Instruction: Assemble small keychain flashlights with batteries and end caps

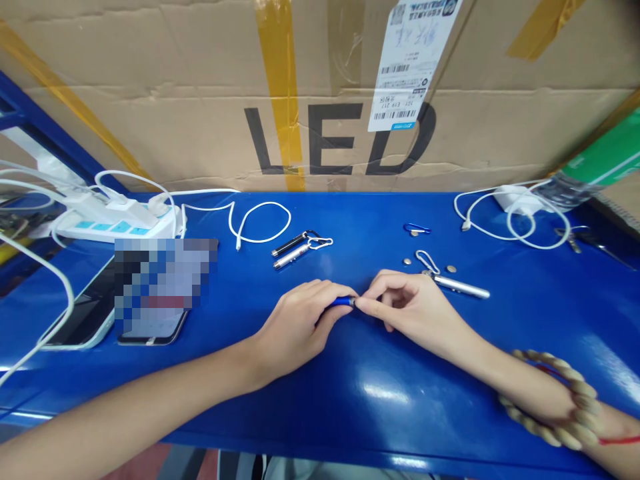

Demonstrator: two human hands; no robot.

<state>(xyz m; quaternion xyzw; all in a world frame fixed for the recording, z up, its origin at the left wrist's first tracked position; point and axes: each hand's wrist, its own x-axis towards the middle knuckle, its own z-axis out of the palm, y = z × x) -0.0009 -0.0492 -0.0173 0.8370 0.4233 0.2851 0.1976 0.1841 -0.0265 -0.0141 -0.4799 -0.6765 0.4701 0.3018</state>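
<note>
My left hand (305, 317) is closed around a small blue penlight (343, 301), its open-looking end pointing right. At that end, the thumb and fingertips of my right hand (407, 300) pinch together against it; a tiny silvery bit shows there, too small to name. Just behind my right hand lies a silver penlight (463, 287) with a silver carabiner clip (427, 262). Small button batteries (451, 269) lie around it. Farther back is a blue carabiner clip (417, 229). Left of these rest a black penlight (289, 245) and another silver penlight (291, 257), both with clips.
On the left are two phones (83, 320), one partly pixelated, and a white power strip (120, 223) with cables. A large cardboard box (200, 100) stands along the back of the blue table (400, 413). At right are a white coiled cable (515, 233) and a green-labelled bottle (600, 160).
</note>
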